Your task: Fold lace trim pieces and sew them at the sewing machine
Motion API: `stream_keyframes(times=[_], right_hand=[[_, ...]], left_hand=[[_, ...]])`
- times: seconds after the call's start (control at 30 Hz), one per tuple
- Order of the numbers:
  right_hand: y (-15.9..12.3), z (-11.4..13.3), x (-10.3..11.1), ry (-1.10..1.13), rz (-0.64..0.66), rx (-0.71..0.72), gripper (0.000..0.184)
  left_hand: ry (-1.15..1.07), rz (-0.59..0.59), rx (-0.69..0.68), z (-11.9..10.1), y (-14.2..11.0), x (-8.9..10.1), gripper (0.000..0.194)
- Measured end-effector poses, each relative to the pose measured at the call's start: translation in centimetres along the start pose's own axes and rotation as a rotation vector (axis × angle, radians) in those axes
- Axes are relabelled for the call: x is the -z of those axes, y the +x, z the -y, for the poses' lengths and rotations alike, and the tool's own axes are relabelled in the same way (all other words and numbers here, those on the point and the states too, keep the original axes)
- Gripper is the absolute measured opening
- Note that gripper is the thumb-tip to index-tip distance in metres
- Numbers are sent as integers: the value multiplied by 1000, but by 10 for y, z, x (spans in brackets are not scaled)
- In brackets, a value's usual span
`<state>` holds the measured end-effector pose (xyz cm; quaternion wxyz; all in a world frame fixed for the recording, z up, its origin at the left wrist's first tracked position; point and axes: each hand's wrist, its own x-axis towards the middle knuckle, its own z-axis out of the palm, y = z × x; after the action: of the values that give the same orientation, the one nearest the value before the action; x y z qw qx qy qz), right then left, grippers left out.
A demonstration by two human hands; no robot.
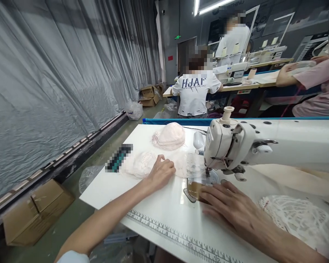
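Observation:
My left hand [161,172] rests with curled fingers on a pale pink lace piece [142,164] lying on the white sewing table [159,208]. My right hand [230,206] lies flat with fingers stretched out, just in front of the needle plate [199,188] of the white sewing machine [263,146]. A stack of pink padded cups [170,136] sits further back on the table. More sheer lace [190,164] lies under the presser foot.
White lace fabric [298,219] is piled at my right. A ruler strip [181,237] runs along the table's front edge. Cardboard boxes [35,212] lie on the floor at left beside a grey plastic curtain [57,73]. Other people [196,91] work at benches behind.

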<state>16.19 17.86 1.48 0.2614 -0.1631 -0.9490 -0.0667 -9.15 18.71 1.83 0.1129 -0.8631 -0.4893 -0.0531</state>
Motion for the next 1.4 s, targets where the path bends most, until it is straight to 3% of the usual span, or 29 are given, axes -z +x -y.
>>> stream_keyframes(times=[0.13,0.23,0.3,0.4,0.47,0.57,0.67,0.93,1.4], right_hand=[[15,13,-3,14,20,-45,22],[18,22,-5,200,92,-132,23],[17,29,1,443,236,-207,22],[12,37,23,901,543,-404,18],[6,43,40,1162,687,-517,22],[-10,58,58,1434,761,-621,23],[-30,80,60,1557,734,-699,25],[-69,127,40,1655,554,-905,28],[-83,142,6,1679,426,-900,29]], left_hand=[[-58,-42,-59,-39,-21,6,24],[-329,8,-42,-65,-49,26,17],[-615,92,53,-74,-69,42,12],[-1066,269,229,-82,-93,60,35],[-1384,363,390,-90,-104,63,36],[-1763,365,603,-109,-115,61,35],[-1965,370,634,-129,-120,53,36],[-1982,490,648,-151,-138,38,40],[-1684,521,670,-159,-141,26,28]])
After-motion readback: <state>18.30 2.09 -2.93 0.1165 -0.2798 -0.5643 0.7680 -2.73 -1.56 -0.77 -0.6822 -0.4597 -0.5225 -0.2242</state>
